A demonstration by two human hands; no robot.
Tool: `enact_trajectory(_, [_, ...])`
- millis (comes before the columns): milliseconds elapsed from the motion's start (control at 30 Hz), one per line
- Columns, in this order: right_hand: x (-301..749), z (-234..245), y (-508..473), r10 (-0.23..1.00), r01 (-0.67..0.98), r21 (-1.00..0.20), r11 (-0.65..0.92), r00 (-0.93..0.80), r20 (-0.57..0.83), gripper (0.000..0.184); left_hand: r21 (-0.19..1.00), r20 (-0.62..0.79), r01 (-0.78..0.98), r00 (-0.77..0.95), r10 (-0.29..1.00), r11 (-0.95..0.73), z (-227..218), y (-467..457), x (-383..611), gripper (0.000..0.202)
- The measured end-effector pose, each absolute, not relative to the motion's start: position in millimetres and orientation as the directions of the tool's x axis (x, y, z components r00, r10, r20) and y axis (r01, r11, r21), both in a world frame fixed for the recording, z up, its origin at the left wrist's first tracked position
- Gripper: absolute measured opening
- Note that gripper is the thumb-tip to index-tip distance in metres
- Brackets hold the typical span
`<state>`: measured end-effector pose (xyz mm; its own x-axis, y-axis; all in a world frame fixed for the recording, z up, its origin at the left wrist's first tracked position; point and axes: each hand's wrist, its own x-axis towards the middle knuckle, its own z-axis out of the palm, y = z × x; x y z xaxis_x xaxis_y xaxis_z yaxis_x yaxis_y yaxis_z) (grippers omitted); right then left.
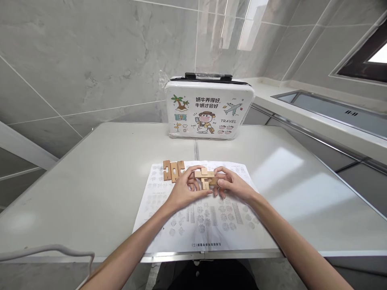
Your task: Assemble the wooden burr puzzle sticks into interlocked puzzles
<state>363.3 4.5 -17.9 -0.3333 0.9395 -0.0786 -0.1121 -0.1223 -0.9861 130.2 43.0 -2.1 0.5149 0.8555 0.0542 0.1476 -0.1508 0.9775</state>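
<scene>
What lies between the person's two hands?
In the head view, a cluster of light wooden pieces lies between the left hand and the right hand, over the printed sheet.

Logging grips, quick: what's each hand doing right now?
Left hand: closed, holding the wooden block assembly.
Right hand: curled at the assembly's right side; whether it grips cannot be told.

Sheet drawings too small to tell; rightmost flat piece probably part-hidden behind left hand.
</scene>
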Motion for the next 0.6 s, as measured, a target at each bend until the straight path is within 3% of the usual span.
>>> enact_trajectory(333, [365.7,-22.7,5.4,0.937,-0.095,-0.985,-0.143,-0.333,-0.104,0.057,0.958,0.051,0.197,0.598,0.800,-0.208,-5.3,42.4,127.4,0.085])
enact_trajectory(600, [364.7,-23.7,4.6,0.932,-0.083,-0.989,-0.126,-0.352,-0.090,0.059,0.898,0.141,0.243,0.634,0.761,-0.368,-1.8,42.8,128.3,0.079])
